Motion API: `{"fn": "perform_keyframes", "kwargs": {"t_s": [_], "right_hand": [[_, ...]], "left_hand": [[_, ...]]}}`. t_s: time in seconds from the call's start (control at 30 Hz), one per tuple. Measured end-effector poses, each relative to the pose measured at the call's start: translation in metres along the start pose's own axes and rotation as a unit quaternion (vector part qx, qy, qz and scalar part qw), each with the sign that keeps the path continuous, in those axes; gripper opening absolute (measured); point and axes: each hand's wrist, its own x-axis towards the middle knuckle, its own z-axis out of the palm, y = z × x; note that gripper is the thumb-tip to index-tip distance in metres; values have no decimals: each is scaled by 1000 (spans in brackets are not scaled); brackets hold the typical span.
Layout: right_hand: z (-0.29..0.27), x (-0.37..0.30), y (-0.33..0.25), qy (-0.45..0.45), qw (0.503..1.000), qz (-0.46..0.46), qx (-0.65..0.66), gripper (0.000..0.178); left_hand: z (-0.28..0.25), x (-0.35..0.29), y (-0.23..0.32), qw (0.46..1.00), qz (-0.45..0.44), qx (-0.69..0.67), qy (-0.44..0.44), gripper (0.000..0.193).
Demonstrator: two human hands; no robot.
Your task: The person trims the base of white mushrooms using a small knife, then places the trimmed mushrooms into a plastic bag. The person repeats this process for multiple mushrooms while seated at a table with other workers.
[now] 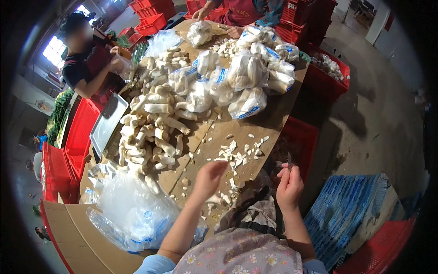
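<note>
Over the near part of the table my left hand [211, 179] hovers beside scattered white mushroom trimmings [235, 155]. Its fingers are blurred and turned away, so their grip is unclear. My right hand [290, 186], just off the table's right edge, is closed round a small knife [289, 159] with its blade pointing up. To the left of my left hand lies a large heap of pale, thick-stemmed mushrooms [157, 132]. Clear plastic bags packed with mushrooms [246, 71] are piled farther back. Loose empty plastic bags [134, 210] lie by my left forearm.
A red crate [299, 141] stands below the table's right edge, and another crate [326, 75] holds trimmings. Blue ridged material [342, 210] is at the lower right. One co-worker [93, 64] handles a bag at the left; another person [242, 11] works at the far end.
</note>
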Motion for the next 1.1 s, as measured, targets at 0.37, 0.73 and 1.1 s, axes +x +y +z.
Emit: {"fn": "perform_keyframes", "kwargs": {"t_s": [0.37, 0.73, 1.1], "right_hand": [[16, -2, 7, -67, 997, -23, 10, 10], [48, -25, -1, -376, 703, 422, 432, 21], [42, -26, -3, -324, 741, 368, 459, 23]], "left_hand": [[-7, -55, -74, 890, 12, 446, -95, 19], [10, -31, 23, 947, 264, 159, 87, 37], [21, -47, 27, 980, 138, -78, 120, 21]]}}
